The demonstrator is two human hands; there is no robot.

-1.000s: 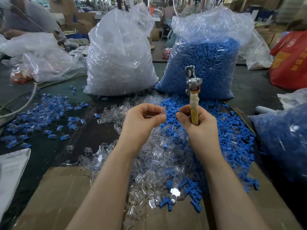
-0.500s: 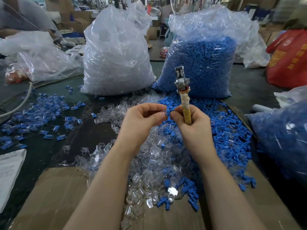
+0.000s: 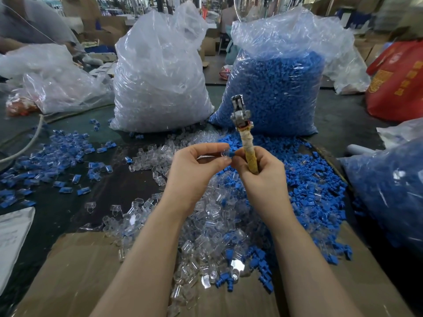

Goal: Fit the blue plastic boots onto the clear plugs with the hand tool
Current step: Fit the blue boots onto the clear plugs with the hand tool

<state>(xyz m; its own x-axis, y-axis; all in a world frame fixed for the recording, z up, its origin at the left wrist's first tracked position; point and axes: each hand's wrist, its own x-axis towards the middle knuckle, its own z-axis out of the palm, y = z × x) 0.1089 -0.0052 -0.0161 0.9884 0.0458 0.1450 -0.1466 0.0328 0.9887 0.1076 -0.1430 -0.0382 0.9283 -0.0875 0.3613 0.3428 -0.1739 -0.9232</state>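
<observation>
On the bench [image 3: 128,191], just ahead of a cardboard sheet [image 3: 75,271]: a loose heap of clear plugs [image 3: 206,229] mixed with blue boots [image 3: 306,179], finished pieces [image 3: 45,165] scattered well off to the left. Above the heap, left hand [image 3: 194,172] with fingers curled, pinching a clear plug [image 3: 225,150] at the tips; touching it, a blue boot [image 3: 231,154] pinched by the right hand [image 3: 263,179], which also grips the hand tool [image 3: 243,133] upright by its wrapped handle. Behind, two plastic sacks standing side by side: left sack [image 3: 160,72] full of clear plugs, right sack [image 3: 274,88] full of blue boots. At right edge, another blue-filled bag [image 3: 389,191] and a red bag [image 3: 398,81].
</observation>
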